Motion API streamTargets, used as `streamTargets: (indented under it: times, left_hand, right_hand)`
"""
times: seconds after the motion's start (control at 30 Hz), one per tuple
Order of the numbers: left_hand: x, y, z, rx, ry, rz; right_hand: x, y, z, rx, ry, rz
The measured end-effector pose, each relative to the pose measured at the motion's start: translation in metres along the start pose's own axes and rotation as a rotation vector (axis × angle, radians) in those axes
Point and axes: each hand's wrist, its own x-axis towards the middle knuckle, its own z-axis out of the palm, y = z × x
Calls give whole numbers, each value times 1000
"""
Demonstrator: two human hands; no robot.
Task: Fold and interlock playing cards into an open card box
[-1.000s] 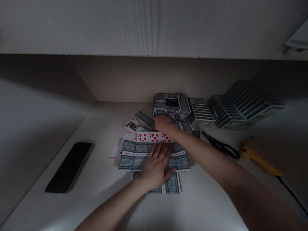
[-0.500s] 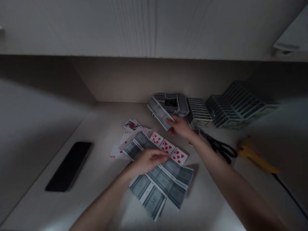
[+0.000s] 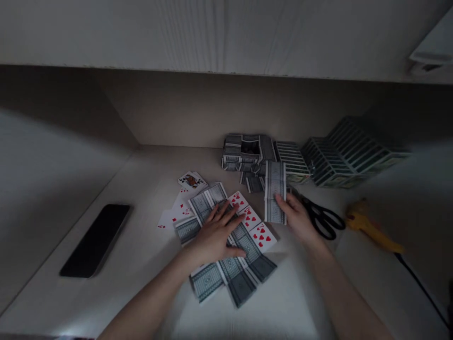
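Observation:
My left hand lies with fingers spread on a pile of joined playing-card strips, green-grey backs up. Some fingertips reach toward a face-up strip of heart cards. To the right, my right hand grips the lower edge of a folded playing-card piece, held upright with its patterned back showing. Loose face-up cards, among them a queen and several diamonds, lie beyond the left hand. Small card pieces rest behind the held piece.
A box-shaped card construction stands against the back wall, with ribbed stepped card structures on its right. Black-handled scissors and a yellow glue gun with a cord lie at right. A black phone lies left; a shelf front overhangs above.
My right hand has brought the folded card piece toward me and right, turning it upright. My left hand has spread flat on the strips, which have shifted and turned.

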Motion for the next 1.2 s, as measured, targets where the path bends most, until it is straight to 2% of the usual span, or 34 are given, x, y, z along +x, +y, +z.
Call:
streamTargets:
  times: [0.1,0.23,0.3,0.37,0.5,0.77,1.0,1.2]
  left_hand:
    - [5,-12,-7,-56,52,18]
    - [11,-17,-10,14,379,-179]
    - [15,-15,-9,98,479,-269]
    - [19,-13,-6,158,474,-315]
    - [24,-12,-1,220,388,-322]
    - [24,-15,2,253,365,-315]
    - [27,-17,2,257,326,-285]
    - [26,-17,3,253,326,-263]
  right_hand:
    - [0,4,-2,-112,-55,1]
    - [0,7,0,-178,-67,-10]
    - [1,8,2,-163,-59,-11]
    - [1,10,4,-134,-49,-19]
    - [2,10,5,-130,-18,-13]
    - [4,13,3,-230,-40,-25]
    - [7,23,1,-85,-45,-13]
    - [6,22,2,-26,-38,9]
